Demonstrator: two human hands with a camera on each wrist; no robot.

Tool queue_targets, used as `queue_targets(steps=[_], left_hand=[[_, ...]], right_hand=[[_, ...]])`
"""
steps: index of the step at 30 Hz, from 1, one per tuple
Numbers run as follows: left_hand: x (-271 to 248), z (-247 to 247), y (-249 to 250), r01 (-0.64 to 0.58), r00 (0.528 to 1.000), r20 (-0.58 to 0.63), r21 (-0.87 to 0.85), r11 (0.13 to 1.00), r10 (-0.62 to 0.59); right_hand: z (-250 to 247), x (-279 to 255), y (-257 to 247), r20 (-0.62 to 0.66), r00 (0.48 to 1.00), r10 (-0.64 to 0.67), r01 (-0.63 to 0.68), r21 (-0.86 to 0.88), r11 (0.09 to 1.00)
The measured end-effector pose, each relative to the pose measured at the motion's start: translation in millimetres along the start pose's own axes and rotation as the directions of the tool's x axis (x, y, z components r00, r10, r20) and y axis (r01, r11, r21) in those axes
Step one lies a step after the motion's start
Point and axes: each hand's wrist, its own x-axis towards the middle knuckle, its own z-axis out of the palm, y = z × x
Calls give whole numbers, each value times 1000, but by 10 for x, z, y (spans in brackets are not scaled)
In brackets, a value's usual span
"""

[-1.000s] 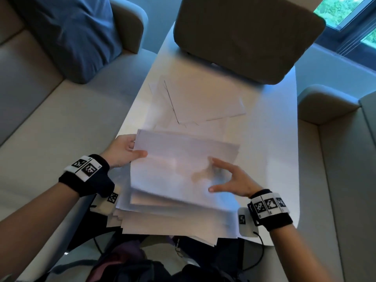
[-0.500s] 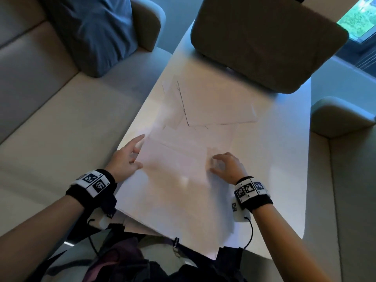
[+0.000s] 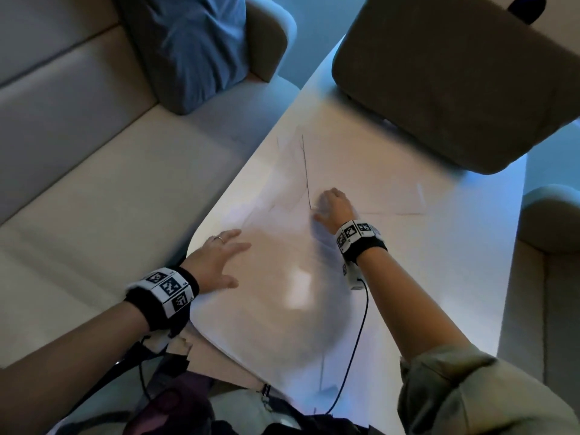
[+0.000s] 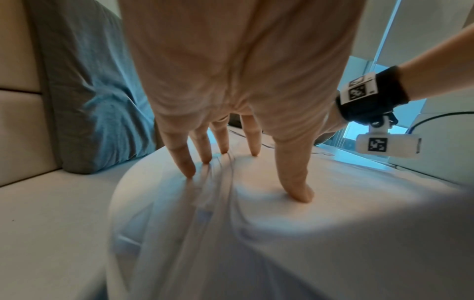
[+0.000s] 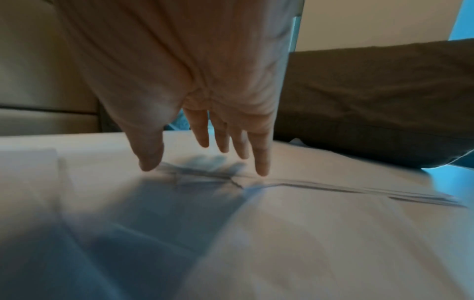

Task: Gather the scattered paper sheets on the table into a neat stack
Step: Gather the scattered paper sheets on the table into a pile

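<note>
A loose pile of white paper sheets (image 3: pixel 282 296) lies flat on the near part of the white table (image 3: pixel 455 277), with its near edge hanging over the table edge. My left hand (image 3: pixel 227 259) presses on the pile's left side with straight, spread fingers (image 4: pixel 188 170). Several more sheets (image 3: pixel 361 180) lie overlapped farther up the table. My right hand (image 3: pixel 329 204) reaches to their near corner. Its straight fingers (image 5: pixel 263 166) point down at the sheet edges (image 5: pixel 333 188) and grip nothing. Motion blur hides whether the fingertips touch the paper.
A brown cushion (image 3: pixel 455 73) lies across the far end of the table. A beige sofa (image 3: pixel 94 183) with a blue cushion (image 3: pixel 201 48) runs along the left. Another beige seat (image 3: pixel 549 277) is on the right. A black cable (image 3: pixel 354 340) hangs from my right wrist.
The lifted top sheets came down flat onto the near pile. My left hand went from gripping their edge to pressing flat. My right hand moved forward to the far sheets.
</note>
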Motion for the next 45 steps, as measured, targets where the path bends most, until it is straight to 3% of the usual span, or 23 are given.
queue_targets(steps=[5, 10, 16, 20, 28, 31, 34, 37, 40, 43, 45], left_hand=[[16, -16, 13, 22, 1000, 0, 12, 1000, -22], [18, -31, -5, 14, 1000, 0, -7, 1000, -14], [31, -75, -45, 12, 1000, -2, -60, 998, -12], [60, -69, -42, 24, 1000, -14, -71, 997, -25], [72, -21, -77, 25, 999, -27, -85, 996, -28], [69, -24, -91, 21, 1000, -20, -80, 997, -23], [86, -84, -112, 1, 1000, 3, -97, 995, 0], [77, -230, -61, -45, 998, -47, -120, 992, 39], [42, -429, 173, -139, 955, -279, -109, 984, 104], [8, -671, 555, -211, 835, -529, -60, 976, 148], [3, -797, 779, -289, 757, -620, -35, 957, 205]], right_hand=[[54, 162, -103, -18, 998, 61, -62, -40, 997], [-52, 229, -56, 20, 999, 36, -33, -161, 986], [-83, 182, 1, 20, 1000, -15, 18, -167, 986], [-59, 148, -97, -44, 999, 27, -31, -112, 993], [-174, 229, -154, 25, 998, 56, -48, -253, 966], [-302, 190, -130, 0, 996, 91, -90, -152, 984], [-481, 66, -90, -133, 986, 102, -104, -11, 994], [-670, -177, -41, -417, 909, 10, -8, 7, 1000], [-843, -479, -26, -640, 753, -153, 175, -30, 984], [-1010, -824, -99, -703, 613, -359, 337, -179, 925], [-1054, -1030, -184, -724, 532, -439, 441, -206, 874]])
